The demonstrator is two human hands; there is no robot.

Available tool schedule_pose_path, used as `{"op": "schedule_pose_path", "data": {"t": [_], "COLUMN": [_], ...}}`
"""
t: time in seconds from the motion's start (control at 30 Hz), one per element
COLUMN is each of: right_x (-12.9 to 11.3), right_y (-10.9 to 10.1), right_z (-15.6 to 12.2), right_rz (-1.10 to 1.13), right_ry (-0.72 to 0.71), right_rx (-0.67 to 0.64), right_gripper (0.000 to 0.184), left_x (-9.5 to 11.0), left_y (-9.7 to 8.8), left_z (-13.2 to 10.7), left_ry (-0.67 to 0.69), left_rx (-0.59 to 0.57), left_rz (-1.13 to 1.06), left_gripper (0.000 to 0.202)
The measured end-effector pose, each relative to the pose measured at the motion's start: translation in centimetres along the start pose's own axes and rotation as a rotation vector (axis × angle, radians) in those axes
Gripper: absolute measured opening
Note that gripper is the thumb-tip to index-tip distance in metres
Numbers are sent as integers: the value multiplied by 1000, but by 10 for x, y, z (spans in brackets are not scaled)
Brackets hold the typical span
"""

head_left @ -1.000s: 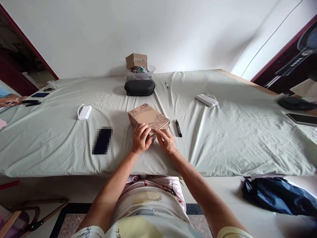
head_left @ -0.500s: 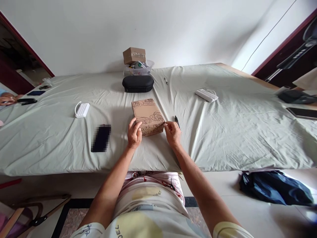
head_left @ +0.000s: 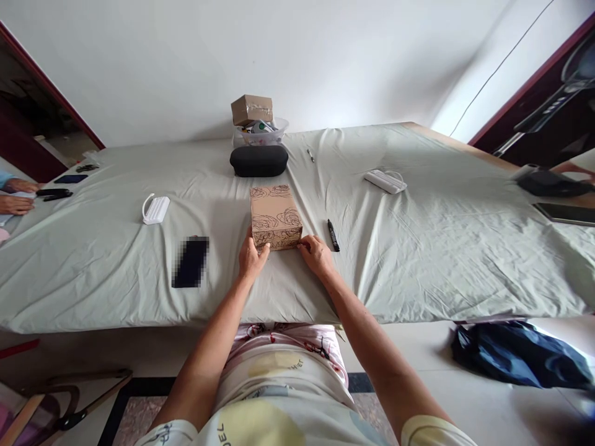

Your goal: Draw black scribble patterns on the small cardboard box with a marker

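A brown cardboard box (head_left: 275,214) with dark scribbled swirls on its top and front side sits on the cloth in front of me, lid closed. My left hand (head_left: 252,257) grips its near left corner, thumb against the front and fingers along the left side, partly hidden. At the near right corner my right hand (head_left: 317,254) pinches the lower edge with thumb and bent fingers. A black marker (head_left: 333,235) lies just right of my right hand. Left of my left hand is a dark phone-like rectangle (head_left: 190,262), blurred by pixels.
A black zip case (head_left: 259,161) lies behind the box, before a clear plastic tub (head_left: 274,133) with a small carton (head_left: 251,110) on top. White power banks (head_left: 157,210) lie left and right. Another person's hands (head_left: 17,201) show at far left; a dark tablet (head_left: 564,214) at far right.
The box has turned slightly and now sits squarer to me. Both hands have slid down its near corners, from the top edge to lower on the front. The marker shows more fully.
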State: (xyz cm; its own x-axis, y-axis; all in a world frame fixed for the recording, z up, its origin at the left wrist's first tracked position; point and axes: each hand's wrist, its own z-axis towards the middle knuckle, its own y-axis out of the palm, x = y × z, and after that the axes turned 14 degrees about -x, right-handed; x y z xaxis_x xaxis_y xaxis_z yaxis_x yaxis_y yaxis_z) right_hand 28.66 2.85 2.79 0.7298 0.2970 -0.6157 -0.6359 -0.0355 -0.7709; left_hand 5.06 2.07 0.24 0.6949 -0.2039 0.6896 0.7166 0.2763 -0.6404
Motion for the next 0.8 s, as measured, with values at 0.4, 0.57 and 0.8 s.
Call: {"op": "schedule_pose_path", "data": {"t": [0.4, 0.57, 0.8], "right_x": [-1, -1, -3], "right_y": [-2, -3, -4], "right_z": [0, -1, 0], "right_rz": [53, 8, -79], "right_ry": [7, -50, -131], "right_rx": [-5, -32, -91], "right_gripper": [14, 17, 29], "left_x": [3, 3, 11], "left_y": [-10, -17, -15], "left_z": [1, 1, 0], "left_ry": [-13, 162, 365], "left_rx": [6, 129, 265], "left_rz": [-25, 7, -34], "left_gripper": [62, 58, 57]}}
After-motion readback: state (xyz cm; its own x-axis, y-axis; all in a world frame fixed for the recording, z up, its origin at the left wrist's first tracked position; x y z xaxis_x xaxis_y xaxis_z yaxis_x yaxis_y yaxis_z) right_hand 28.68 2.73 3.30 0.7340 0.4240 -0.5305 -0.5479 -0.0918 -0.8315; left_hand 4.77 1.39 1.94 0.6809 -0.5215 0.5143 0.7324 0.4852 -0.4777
